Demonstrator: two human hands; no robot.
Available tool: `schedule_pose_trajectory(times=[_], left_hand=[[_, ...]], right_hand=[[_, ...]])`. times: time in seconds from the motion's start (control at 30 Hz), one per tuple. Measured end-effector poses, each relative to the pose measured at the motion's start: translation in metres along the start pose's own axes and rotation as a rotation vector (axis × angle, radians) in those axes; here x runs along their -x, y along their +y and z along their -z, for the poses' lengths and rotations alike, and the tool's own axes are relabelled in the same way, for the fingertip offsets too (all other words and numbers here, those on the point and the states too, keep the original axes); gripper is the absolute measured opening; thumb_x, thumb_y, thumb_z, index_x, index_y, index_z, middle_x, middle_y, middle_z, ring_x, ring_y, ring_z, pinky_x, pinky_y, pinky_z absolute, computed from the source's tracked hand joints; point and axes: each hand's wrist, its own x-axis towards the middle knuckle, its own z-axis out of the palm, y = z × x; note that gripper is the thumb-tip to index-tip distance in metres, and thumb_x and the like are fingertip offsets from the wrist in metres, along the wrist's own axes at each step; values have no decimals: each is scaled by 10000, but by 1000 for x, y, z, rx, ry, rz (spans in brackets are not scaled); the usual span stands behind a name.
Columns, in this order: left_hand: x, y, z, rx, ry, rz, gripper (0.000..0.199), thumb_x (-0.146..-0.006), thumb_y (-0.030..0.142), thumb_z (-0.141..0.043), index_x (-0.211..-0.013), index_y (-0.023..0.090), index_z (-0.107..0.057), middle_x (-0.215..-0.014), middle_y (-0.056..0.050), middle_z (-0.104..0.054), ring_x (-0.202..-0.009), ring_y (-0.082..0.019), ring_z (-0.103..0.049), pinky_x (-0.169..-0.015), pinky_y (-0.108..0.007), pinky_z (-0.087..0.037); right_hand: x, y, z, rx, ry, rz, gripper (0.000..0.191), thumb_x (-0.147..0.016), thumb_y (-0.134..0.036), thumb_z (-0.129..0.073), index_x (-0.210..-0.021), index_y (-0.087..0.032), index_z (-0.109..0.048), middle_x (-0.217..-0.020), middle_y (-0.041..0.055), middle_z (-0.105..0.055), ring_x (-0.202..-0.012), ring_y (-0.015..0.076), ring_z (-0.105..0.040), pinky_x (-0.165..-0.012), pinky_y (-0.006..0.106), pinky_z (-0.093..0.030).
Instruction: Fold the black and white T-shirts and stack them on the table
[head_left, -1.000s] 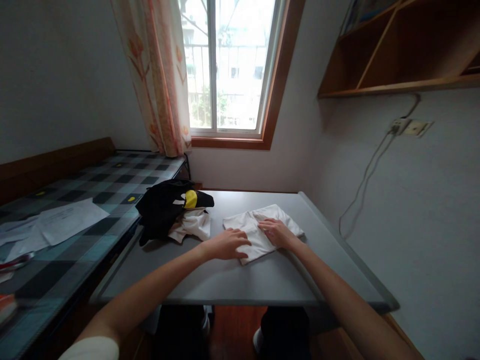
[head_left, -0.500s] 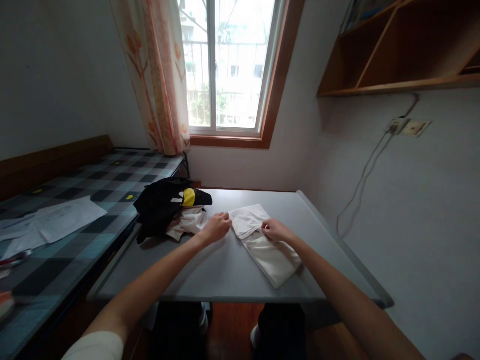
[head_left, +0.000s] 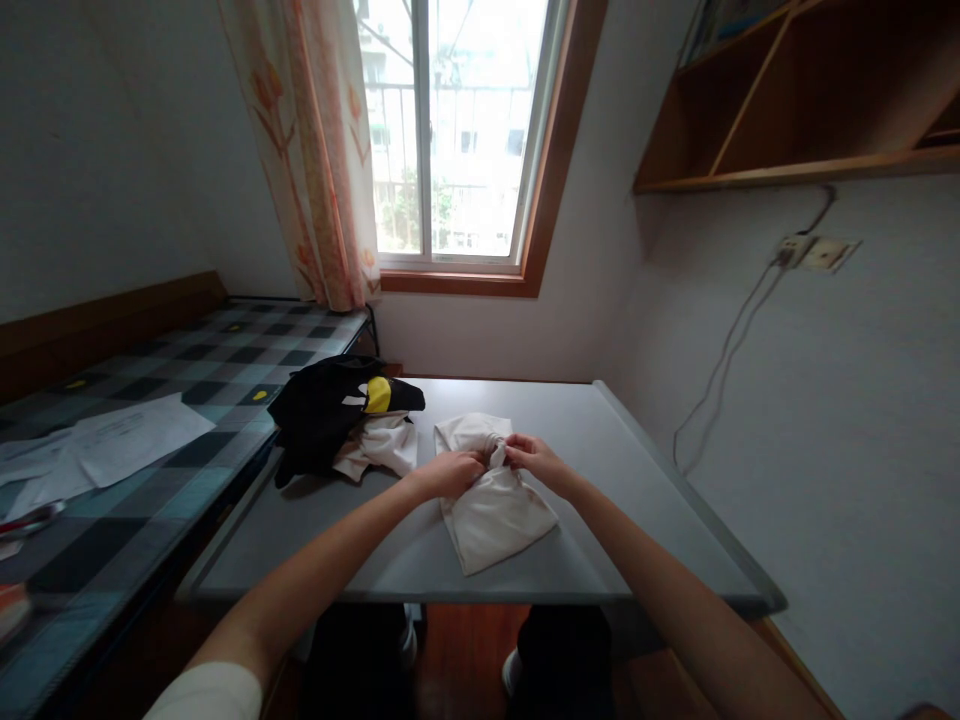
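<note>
A folded white garment (head_left: 499, 525) lies on the grey table (head_left: 600, 560); its exact kind does not show. Across its middle the fabric is gathered into a bunched, twisted band. My left hand (head_left: 456, 473) is closed on the left side of this gathered part, its fingertips partly hidden in the folds. From the right, my right hand (head_left: 534, 457) pinches the bunched fabric with thumb and fingers. The two hands are close together, and the flat ends of the garment spread out above and below them.
Left on the table sits a heap of black clothing (head_left: 319, 410) with a yellow patch, over a crumpled whitish cloth (head_left: 386, 445). A bed with a checked cover (head_left: 187, 350) and papers (head_left: 135, 435) adjoins on the left. A wall shelf (head_left: 750, 180) hangs upper right.
My left hand has moved right onto the garment's middle. The garment has turned and shifted left, and its flat middle is now bunched between both hands.
</note>
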Motion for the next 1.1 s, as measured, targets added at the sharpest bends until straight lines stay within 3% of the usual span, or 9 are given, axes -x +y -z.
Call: schedule_pose_trajectory(times=[0.23, 0.37, 0.53, 0.7, 0.8, 0.87, 0.93, 1.0, 1.1], left_hand=[[4, -3, 9, -124, 51, 48, 169, -793, 162, -548, -790, 209, -711, -905, -34, -669, -802, -169, -638, -679, -230, -446], [19, -27, 25, 124, 324, 153, 96, -805, 214, -607, -751, 187, -681, -769, -11, -655, -631, -111, -613, -600, -207, -437], [55, -63, 54, 597, 717, 257, 360, -722, 501, -702, -672, 173, -562, -568, 23, -586, -505, -114, -579, -502, -219, -452], [71, -74, 72, 674, 940, 256, 374, -702, 521, -708, -699, 185, -544, -640, 13, -595, -599, -130, -600, -591, -264, -512], [60, -60, 76, 509, 934, 172, 299, -730, 445, -695, -707, 186, -547, -735, -7, -602, -722, -141, -603, -618, -247, -495], [45, -43, 77, 399, 910, 65, 216, -759, 372, -667, -736, 186, -560, -851, -36, -618, -830, -153, -602, -670, -253, -492], [26, -20, 75, 343, 861, -52, 155, -761, 306, -656, -829, 187, -583, -990, -65, -622, -922, -166, -600, -732, -274, -494], [6, 4, 70, 310, 772, -130, 325, -716, 270, -686, -1016, 196, -584, -1130, -81, -603, -974, -181, -603, -756, -289, -496], [-18, 31, 68, 232, 563, -115, 229, -715, 213, -648, -942, 187, -639, -934, -37, -675, -827, -179, -635, -710, -275, -491]], right_hand=[[6, -1, 19, -28, 161, 23, 411, -605, -542, -740, -756, -184, -606, -688, 2, -653, -644, 141, -610, -597, 266, -484], [16, -6, 60, -100, 500, 7, 288, -656, -415, -725, -784, -195, -590, -707, 15, -660, -647, 136, -629, -571, 232, -475], [40, -8, 126, -275, 902, -44, 100, -748, -280, -599, -781, -211, -534, -680, -24, -613, -568, 84, -570, -528, 187, -436], [54, -8, 157, -322, 1042, -74, 83, -744, -249, -581, -756, -207, -510, -623, -44, -564, -512, 75, -508, -497, 183, -401], [47, -20, 143, -230, 972, -2, 113, -739, -280, -598, -766, -205, -518, -608, -48, -544, -528, 86, -504, -522, 199, -418], [39, -36, 118, -104, 875, 70, 161, -736, -332, -619, -778, -202, -533, -599, -52, -532, -533, 93, -495, -518, 203, -410], [33, -57, 82, 24, 688, 179, 224, -744, -400, -630, -830, -206, -561, -609, -52, -543, -542, 100, -497, -501, 204, -395], [29, -82, 38, 96, 450, 288, 279, -771, -476, -612, -878, -222, -566, -614, -58, -545, -520, 100, -484, -468, 207, -374], [26, -117, -17, 85, 142, 490, 290, -778, -485, -635, -890, -224, -577, -763, -16, -632, -676, 125, -582, -611, 249, -479]])
